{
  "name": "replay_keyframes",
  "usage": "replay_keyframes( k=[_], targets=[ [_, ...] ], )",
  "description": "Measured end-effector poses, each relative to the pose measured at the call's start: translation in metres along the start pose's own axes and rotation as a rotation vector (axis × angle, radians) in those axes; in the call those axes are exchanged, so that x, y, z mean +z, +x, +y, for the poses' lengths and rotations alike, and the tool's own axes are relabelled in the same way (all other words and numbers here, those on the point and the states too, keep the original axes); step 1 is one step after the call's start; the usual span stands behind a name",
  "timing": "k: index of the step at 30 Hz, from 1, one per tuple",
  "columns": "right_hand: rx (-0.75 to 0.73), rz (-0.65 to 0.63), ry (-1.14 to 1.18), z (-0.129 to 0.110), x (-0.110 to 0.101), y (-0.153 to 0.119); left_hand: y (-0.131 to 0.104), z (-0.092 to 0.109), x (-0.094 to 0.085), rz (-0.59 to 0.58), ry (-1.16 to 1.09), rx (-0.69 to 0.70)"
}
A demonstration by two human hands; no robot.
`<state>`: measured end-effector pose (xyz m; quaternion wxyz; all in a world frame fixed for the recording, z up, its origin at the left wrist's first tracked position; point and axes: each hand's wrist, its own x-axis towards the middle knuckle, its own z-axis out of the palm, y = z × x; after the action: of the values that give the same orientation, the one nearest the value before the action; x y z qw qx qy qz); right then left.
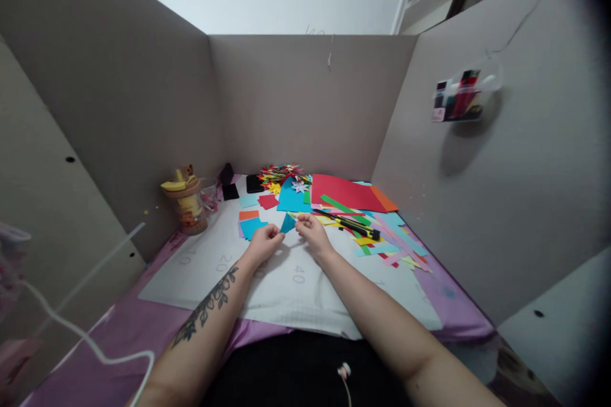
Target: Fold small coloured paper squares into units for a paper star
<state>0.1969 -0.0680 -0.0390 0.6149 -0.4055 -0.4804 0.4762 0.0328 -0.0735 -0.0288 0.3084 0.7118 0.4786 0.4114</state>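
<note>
A small folded piece of blue paper (287,223) is held between my two hands, above the white sheet (191,280). My left hand (268,243) pinches its lower left corner. At its right side, the fingers of my right hand (310,233) are closed on it. Small squares lie left of the hands: an orange one (249,215), blue ones (252,227) and a red one (268,201). Right of my right hand, a black and yellow cutter (356,227) rests among coloured paper strips (398,235).
Behind the hands are a blue sheet (292,198), large red paper (346,193) and a pile of folded paper stars (280,173). A brown and yellow cup (189,206) and a clear cup (209,196) stand back left. Grey partitions (310,102) surround the table.
</note>
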Motion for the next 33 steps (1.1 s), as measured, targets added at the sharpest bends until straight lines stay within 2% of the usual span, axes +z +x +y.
replay_keyframes(
  k=[3, 5, 10, 14, 24, 28, 33],
  targets=[
    [0.039, -0.176, -0.047, 0.001, 0.003, -0.004, -0.001, -0.003, 0.001, -0.057, 0.017, 0.029],
    [0.033, -0.224, -0.092, 0.004, 0.003, -0.006, -0.001, -0.003, 0.002, -0.084, 0.026, 0.061],
    [-0.022, -0.211, -0.242, 0.008, 0.001, -0.006, -0.002, 0.003, 0.0, -0.017, 0.022, 0.075],
    [-0.002, -0.205, -0.289, 0.008, 0.002, -0.006, -0.002, 0.006, -0.001, -0.014, 0.054, 0.056],
    [-0.015, -0.2, -0.277, 0.005, 0.003, -0.007, 0.0, -0.004, -0.001, -0.038, 0.079, 0.035],
    [-0.03, -0.158, -0.164, 0.006, 0.004, -0.005, 0.0, -0.005, 0.0, -0.028, 0.073, 0.044],
    [-0.022, -0.205, -0.084, 0.006, 0.004, -0.004, 0.001, -0.005, 0.001, -0.019, 0.051, 0.044]
  ],
)
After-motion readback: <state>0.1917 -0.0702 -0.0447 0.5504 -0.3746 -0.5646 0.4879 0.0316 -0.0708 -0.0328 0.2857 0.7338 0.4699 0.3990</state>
